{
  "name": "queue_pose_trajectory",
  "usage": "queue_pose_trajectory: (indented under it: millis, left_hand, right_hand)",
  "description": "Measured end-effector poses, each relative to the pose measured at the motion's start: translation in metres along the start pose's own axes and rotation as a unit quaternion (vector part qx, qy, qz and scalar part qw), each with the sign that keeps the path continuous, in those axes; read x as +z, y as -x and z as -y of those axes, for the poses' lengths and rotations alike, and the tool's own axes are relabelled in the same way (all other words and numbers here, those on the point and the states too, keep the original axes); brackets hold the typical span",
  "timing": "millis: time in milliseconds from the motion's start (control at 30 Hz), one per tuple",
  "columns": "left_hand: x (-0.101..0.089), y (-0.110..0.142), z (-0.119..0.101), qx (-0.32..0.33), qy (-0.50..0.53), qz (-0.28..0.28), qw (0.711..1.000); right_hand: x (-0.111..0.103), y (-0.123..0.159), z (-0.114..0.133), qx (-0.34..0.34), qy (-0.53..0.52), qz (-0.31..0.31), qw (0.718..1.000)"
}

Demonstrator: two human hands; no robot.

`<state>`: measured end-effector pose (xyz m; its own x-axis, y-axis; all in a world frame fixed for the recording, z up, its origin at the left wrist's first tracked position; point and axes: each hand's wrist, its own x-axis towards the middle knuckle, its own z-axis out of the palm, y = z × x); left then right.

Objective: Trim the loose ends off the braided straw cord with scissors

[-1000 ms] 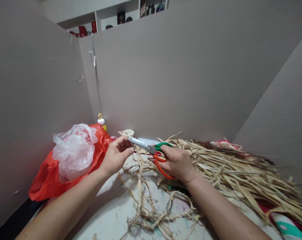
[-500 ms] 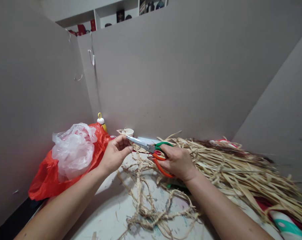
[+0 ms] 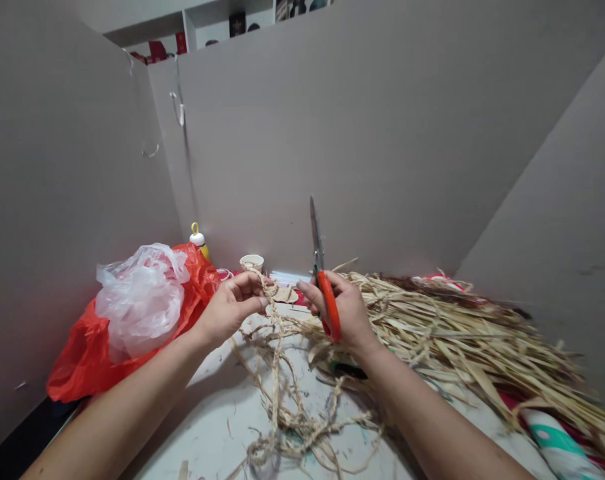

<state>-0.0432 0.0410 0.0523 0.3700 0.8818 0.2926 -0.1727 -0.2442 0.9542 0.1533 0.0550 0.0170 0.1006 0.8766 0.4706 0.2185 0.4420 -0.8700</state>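
My left hand (image 3: 235, 303) pinches the upper end of a braided straw rope (image 3: 276, 333). From there the rope hangs down to the white table and lies in loose coils near the front. My right hand (image 3: 345, 310) is wrapped round the scissors (image 3: 328, 300), whose orange handle faces me. Their blades point upward, apart from the rope, and look closed. Most of the other handle is hidden by my fingers.
A large pile of dry straw strips (image 3: 462, 340) covers the right side. At left sits a red plastic bag (image 3: 77, 360) with a clear bag (image 3: 142, 293) on it. A paper cup (image 3: 252, 261) and a yellow-and-white bottle (image 3: 198, 241) stand by the back partition (image 3: 382, 133).
The scissors have left the rope's end at my left hand and swung from pointing left to pointing up. My left hand keeps its hold on the rope.
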Motion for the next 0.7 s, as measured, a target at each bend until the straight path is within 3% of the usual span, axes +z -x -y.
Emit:
queue_pose_trajectory:
  millis: [100,233,500,700]
  left_hand:
    - [0.004,0.003,0.002,-0.051,-0.002,0.064,0.997]
    - [0.009,0.007,0.009,-0.069,-0.029,0.120,0.990]
    - [0.014,0.009,0.014,-0.057,-0.085,0.129,0.986]
    - [0.017,0.009,0.022,-0.052,-0.101,0.131,0.985]
  right_hand:
    - [0.008,0.003,0.020,0.071,-0.112,0.045,0.990]
    - [0.011,0.006,0.030,0.090,-0.149,0.080,0.981]
    - [0.013,0.010,0.028,0.099,-0.209,0.156,0.960]
    - [0.013,0.011,0.034,0.103,-0.155,0.174,0.967]
